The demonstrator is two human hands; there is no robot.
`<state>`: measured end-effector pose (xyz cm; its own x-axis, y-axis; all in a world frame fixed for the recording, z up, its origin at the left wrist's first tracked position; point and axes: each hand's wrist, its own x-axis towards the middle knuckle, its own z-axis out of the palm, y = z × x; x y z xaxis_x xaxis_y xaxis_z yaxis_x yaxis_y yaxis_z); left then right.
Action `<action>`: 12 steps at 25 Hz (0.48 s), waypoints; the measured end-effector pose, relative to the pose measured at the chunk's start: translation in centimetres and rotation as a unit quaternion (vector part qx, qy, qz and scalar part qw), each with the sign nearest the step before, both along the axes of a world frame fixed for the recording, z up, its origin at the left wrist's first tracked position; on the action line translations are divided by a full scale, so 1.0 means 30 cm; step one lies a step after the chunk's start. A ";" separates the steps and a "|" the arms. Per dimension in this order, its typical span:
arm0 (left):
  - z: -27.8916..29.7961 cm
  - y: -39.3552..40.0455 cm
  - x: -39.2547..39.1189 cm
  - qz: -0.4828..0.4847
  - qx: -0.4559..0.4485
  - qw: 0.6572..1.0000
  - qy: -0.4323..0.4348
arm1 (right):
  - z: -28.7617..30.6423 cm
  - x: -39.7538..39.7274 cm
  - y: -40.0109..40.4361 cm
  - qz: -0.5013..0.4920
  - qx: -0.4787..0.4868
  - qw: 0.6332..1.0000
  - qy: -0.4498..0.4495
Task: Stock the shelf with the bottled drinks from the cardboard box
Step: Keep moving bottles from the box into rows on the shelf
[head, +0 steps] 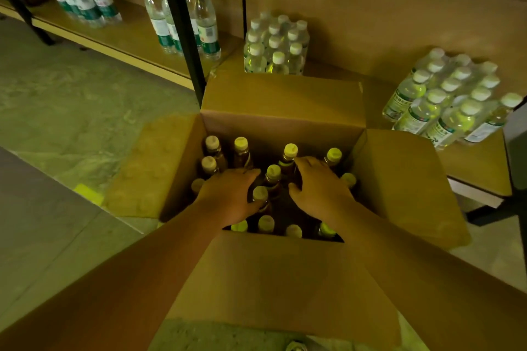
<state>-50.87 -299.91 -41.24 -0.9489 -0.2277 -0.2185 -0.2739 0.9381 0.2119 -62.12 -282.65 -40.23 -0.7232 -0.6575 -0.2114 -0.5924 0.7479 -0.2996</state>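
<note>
cardboard box point(285, 279) — concrete floor point(71, 100)

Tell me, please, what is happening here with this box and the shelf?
A person is reaching both bare hands into an open brown cardboard box of dark bottled drinks with pale caps. The left hand and right hand rest over the bottle tops; whether either grips one is unclear. The low wooden shelf behind holds green-capped clear water bottles and shrink-wrapped white-capped packs.
</note>
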 end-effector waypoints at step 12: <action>-0.118 -0.032 -0.119 0.007 0.049 0.992 -0.119 | -0.269 -0.107 -0.156 -0.052 -0.105 0.975 -0.191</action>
